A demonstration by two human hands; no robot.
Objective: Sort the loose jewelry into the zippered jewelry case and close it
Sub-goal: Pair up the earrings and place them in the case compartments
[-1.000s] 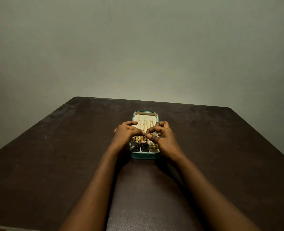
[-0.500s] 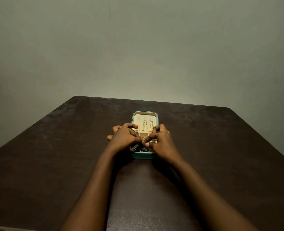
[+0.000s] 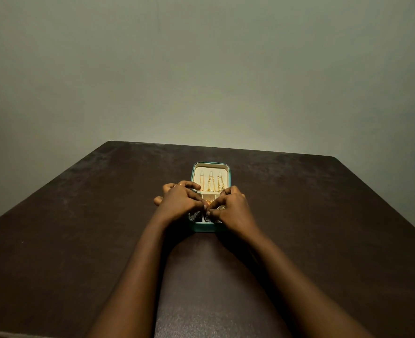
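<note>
Jewelry case [image 3: 202,226] at ctr of bench [image 3: 79,215], unzipped, lid laid back toward 12 o'clock w/ gold chains [image 3: 211,184] hung inside. Left grip [image 3: 179,203] in from 9 o'clock, right grip [image 3: 233,208] from 3 o'clock. Both narrow, thumb + forefinger tips meeting over near compartments, pinching small gold piece [image 3: 209,203] betw. them; type too small to tell.
</note>
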